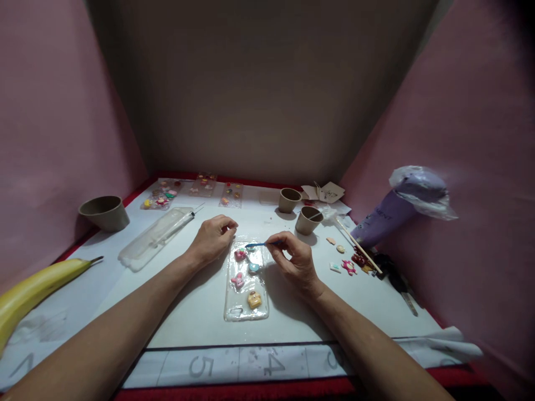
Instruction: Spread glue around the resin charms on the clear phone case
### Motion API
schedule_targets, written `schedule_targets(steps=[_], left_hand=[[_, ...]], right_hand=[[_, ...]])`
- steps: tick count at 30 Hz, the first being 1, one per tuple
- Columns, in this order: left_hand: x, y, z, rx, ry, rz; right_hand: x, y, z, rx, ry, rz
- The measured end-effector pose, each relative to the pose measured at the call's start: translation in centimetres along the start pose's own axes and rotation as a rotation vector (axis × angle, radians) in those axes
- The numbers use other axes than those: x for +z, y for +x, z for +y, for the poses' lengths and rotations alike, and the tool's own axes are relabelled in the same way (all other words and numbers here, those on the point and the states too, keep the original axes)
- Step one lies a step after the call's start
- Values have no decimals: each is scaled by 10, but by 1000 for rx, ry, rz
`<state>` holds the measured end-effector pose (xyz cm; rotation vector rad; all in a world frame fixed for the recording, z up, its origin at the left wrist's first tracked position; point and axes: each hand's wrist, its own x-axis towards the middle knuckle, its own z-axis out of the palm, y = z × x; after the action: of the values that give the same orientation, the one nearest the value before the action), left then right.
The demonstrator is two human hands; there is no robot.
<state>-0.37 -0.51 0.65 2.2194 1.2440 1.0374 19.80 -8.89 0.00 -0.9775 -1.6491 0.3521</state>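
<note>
A clear phone case lies flat at the middle of the white table, with several small charms stuck on it, among them a pink rabbit, a blue piece and a yellow-brown one. My right hand pinches a thin blue stick, whose tip is over the top of the case. My left hand rests by the case's upper left corner, its fingers curled together; whatever they hold, if anything, is hidden.
Left: a banana, a bowl, a clear tray with a syringe. Back: decorated cases. Right: two cups, loose charms, a wooden stick, scissors, and a purple bag.
</note>
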Motion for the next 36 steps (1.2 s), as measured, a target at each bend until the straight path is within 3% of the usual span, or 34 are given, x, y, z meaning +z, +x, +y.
schedule_targets(steps=[36], left_hand=[[-2,1,-1,-93,-40,94]], right_hand=[[-1,-1,-1,-36,-14,18]])
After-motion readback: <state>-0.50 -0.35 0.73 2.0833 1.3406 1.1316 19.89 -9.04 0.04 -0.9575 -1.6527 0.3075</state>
